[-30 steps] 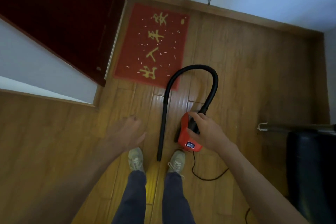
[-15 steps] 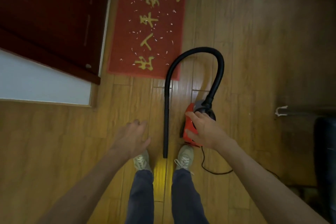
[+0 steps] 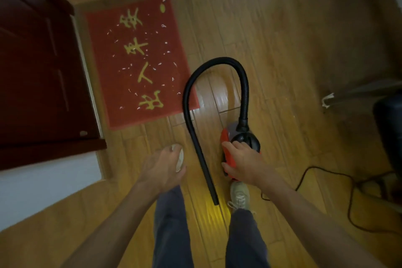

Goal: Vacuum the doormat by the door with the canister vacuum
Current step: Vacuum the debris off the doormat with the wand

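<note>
A red doormat (image 3: 139,61) with gold characters lies on the wood floor by the dark red door (image 3: 37,67); small white scraps are scattered over it. The red and black canister vacuum (image 3: 241,143) hangs just right of the mat's near corner, and my right hand (image 3: 243,163) grips its top. Its black hose (image 3: 217,67) arcs up and comes down as a straight tube whose end (image 3: 215,200) hangs between my feet. My left hand (image 3: 163,167) hovers left of the tube with loose fingers, holding nothing.
The vacuum's black cord (image 3: 326,183) trails across the floor to the right. A dark seat (image 3: 389,132) and a metal leg (image 3: 352,93) stand at the right edge. A white wall (image 3: 43,189) juts out at the left below the door. Baseboard runs along the far wall.
The view has swung so the mat and vacuum sit tilted. My left foot has stepped forward toward the mat. My right hand keeps its hold on the canister; my left hand stays beside the tube.
</note>
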A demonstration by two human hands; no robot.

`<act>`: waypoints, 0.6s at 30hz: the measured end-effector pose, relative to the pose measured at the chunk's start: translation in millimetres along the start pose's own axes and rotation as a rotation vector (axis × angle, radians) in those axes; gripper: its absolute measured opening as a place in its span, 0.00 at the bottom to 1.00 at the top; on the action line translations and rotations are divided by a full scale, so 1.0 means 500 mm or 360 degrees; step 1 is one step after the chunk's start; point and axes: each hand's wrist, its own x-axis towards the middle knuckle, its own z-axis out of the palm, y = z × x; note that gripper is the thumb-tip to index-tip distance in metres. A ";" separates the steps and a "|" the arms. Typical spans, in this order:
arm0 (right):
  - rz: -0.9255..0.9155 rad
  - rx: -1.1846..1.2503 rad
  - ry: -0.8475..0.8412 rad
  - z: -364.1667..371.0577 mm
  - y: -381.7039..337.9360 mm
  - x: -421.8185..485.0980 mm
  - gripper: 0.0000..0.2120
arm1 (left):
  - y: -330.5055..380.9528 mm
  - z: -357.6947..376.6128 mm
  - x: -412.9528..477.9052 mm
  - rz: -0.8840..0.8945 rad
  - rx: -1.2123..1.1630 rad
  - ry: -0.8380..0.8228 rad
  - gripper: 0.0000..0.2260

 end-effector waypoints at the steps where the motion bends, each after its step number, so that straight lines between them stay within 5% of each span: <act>1: 0.0051 0.0050 0.0009 0.001 -0.014 0.011 0.27 | -0.015 -0.016 0.015 0.0042 0.0034 -0.0027 0.18; 18: 0.0840 0.0828 0.0387 0.039 -0.191 0.058 0.29 | -0.136 -0.127 0.139 0.0670 0.0491 -0.0297 0.19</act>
